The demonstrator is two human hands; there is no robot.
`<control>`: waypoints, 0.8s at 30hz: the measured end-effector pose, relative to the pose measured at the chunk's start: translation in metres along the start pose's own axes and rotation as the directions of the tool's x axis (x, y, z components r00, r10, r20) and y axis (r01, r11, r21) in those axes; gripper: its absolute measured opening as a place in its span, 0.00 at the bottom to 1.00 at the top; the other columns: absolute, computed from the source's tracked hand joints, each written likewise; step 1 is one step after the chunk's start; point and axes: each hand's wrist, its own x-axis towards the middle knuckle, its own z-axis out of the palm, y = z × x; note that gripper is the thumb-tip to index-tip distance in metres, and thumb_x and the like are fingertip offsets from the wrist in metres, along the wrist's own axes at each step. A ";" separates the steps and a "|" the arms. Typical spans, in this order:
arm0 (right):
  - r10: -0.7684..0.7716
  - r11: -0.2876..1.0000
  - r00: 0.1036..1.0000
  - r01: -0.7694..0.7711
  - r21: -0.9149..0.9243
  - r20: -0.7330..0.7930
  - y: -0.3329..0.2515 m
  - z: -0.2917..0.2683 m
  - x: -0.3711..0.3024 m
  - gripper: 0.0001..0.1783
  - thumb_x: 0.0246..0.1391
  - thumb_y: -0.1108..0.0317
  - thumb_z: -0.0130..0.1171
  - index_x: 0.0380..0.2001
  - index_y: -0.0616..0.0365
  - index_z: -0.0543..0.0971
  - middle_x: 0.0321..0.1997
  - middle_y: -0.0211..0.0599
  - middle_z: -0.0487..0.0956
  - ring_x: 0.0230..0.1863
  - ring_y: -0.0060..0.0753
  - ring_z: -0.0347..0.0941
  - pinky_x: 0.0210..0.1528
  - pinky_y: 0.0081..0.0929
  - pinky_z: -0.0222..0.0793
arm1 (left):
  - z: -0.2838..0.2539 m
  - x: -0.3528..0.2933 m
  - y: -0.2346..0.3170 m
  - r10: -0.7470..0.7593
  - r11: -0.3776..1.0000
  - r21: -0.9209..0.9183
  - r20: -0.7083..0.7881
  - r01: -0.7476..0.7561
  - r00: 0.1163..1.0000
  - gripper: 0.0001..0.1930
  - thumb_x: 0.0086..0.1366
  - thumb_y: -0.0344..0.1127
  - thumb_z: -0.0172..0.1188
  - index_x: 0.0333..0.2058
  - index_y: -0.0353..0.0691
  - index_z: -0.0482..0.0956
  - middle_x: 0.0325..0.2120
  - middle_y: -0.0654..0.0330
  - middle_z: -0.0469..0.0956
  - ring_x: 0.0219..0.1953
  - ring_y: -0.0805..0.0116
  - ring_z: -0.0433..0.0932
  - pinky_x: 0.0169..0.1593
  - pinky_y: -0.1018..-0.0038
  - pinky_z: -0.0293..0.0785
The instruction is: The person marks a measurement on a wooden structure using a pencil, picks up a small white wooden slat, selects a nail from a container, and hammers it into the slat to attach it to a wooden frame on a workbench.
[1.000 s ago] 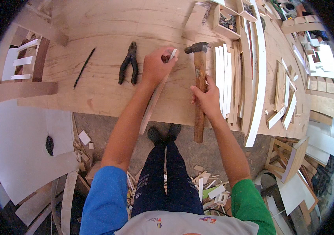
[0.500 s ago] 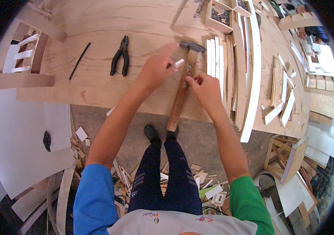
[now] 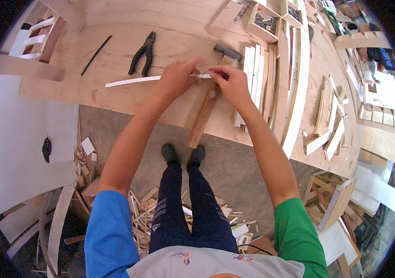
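Observation:
My left hand (image 3: pixel 177 78) is closed around a thin white wooden strip (image 3: pixel 135 81), which lies crosswise over the bench's near side and sticks out past both sides of the hand. At the strip's right end, my right hand (image 3: pixel 232 84) has its thumb and fingers pinched together; what they hold is too small to make out. A hammer (image 3: pixel 202 116) with a wooden handle lies under the strip's right end, its dark head away from me and its handle over the bench edge. Black-handled pliers (image 3: pixel 142 56) and a thin dark rod (image 3: pixel 96 55) lie farther left.
White and bare wooden strips (image 3: pixel 254 69) are stacked right of the hammer, beside a long white board (image 3: pixel 294 104). Behind them stands a wooden box (image 3: pixel 263 25) of small dark pieces. A small wooden frame (image 3: pixel 331 113) lies farther right. Offcuts (image 3: pixel 144 211) litter the floor.
The white strip has swung to lie crosswise, with much more of it showing left of my left hand. Both hands have come closer together, the right one moving up and left to the strip's end.

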 end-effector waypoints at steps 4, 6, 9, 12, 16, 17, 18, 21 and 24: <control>-0.089 0.993 0.993 0.094 -0.067 0.073 -0.002 0.001 0.007 0.10 0.50 0.70 0.64 0.38 0.58 0.83 0.31 0.40 0.83 0.30 0.30 0.76 0.36 0.26 0.71 | 0.003 -0.013 -0.005 0.049 0.999 0.009 -0.129 -0.048 0.990 0.14 0.52 0.38 0.67 0.39 0.46 0.81 0.29 0.57 0.81 0.34 0.54 0.80 0.40 0.61 0.75; -0.060 0.991 0.987 0.076 -0.107 0.147 -0.004 -0.003 0.008 0.10 0.50 0.68 0.63 0.37 0.56 0.84 0.34 0.45 0.82 0.36 0.42 0.77 0.41 0.32 0.72 | 0.004 -0.015 -0.005 0.044 0.999 0.005 -0.162 -0.043 0.986 0.10 0.52 0.39 0.67 0.34 0.46 0.83 0.28 0.58 0.81 0.33 0.55 0.80 0.39 0.62 0.75; -0.056 0.989 0.984 0.078 -0.128 0.170 -0.003 -0.001 0.009 0.10 0.50 0.68 0.62 0.37 0.55 0.84 0.35 0.47 0.81 0.39 0.49 0.77 0.44 0.37 0.71 | 0.005 -0.015 -0.006 -0.014 0.999 -0.033 -0.163 0.009 0.987 0.09 0.53 0.41 0.66 0.30 0.45 0.85 0.28 0.59 0.81 0.32 0.55 0.80 0.37 0.62 0.75; -0.115 0.978 0.978 0.142 -0.151 0.171 -0.008 -0.001 0.008 0.09 0.50 0.68 0.62 0.36 0.54 0.84 0.34 0.46 0.81 0.39 0.50 0.76 0.44 0.39 0.71 | 0.003 -0.014 -0.003 -0.056 0.998 -0.038 -0.128 0.051 0.990 0.10 0.54 0.42 0.66 0.30 0.44 0.85 0.30 0.57 0.82 0.32 0.55 0.80 0.37 0.64 0.76; -0.281 0.942 0.956 0.292 -0.163 0.089 -0.001 0.003 0.007 0.08 0.51 0.70 0.62 0.35 0.57 0.84 0.29 0.42 0.79 0.30 0.40 0.75 0.35 0.31 0.69 | 0.000 -0.011 -0.001 -0.107 0.993 -0.054 -0.075 0.104 0.991 0.11 0.56 0.42 0.65 0.32 0.40 0.85 0.34 0.55 0.82 0.34 0.54 0.81 0.40 0.66 0.76; -0.283 0.941 0.956 0.292 -0.173 0.073 0.001 0.006 0.007 0.07 0.51 0.71 0.62 0.35 0.56 0.84 0.29 0.42 0.79 0.31 0.41 0.75 0.35 0.31 0.69 | 0.001 -0.011 -0.002 -0.093 0.995 -0.052 -0.086 0.089 0.992 0.12 0.56 0.42 0.65 0.32 0.40 0.85 0.34 0.55 0.82 0.35 0.55 0.82 0.40 0.66 0.77; -0.285 0.939 0.957 0.290 -0.183 0.055 0.003 0.010 0.006 0.07 0.51 0.71 0.62 0.35 0.56 0.84 0.30 0.41 0.79 0.31 0.42 0.75 0.35 0.32 0.69 | 0.002 -0.011 -0.002 -0.088 0.995 -0.056 -0.112 0.082 0.990 0.11 0.55 0.42 0.65 0.31 0.42 0.86 0.32 0.57 0.83 0.33 0.55 0.81 0.39 0.66 0.76; -0.313 0.919 0.950 0.300 -0.257 -0.009 0.003 0.017 0.000 0.08 0.50 0.72 0.61 0.35 0.55 0.84 0.31 0.40 0.79 0.32 0.44 0.76 0.36 0.33 0.70 | 0.009 -0.016 -0.005 -0.049 0.998 -0.040 -0.181 0.042 0.982 0.10 0.53 0.44 0.65 0.29 0.47 0.86 0.29 0.60 0.83 0.30 0.55 0.81 0.36 0.64 0.76; -0.287 0.914 0.957 0.261 -0.310 -0.039 0.005 0.021 -0.003 0.08 0.49 0.73 0.61 0.35 0.54 0.84 0.32 0.39 0.79 0.35 0.45 0.76 0.37 0.34 0.71 | 0.012 -0.013 -0.014 -0.006 1.000 0.024 -0.208 0.011 0.978 0.11 0.52 0.46 0.65 0.29 0.47 0.86 0.28 0.60 0.83 0.31 0.55 0.81 0.37 0.63 0.76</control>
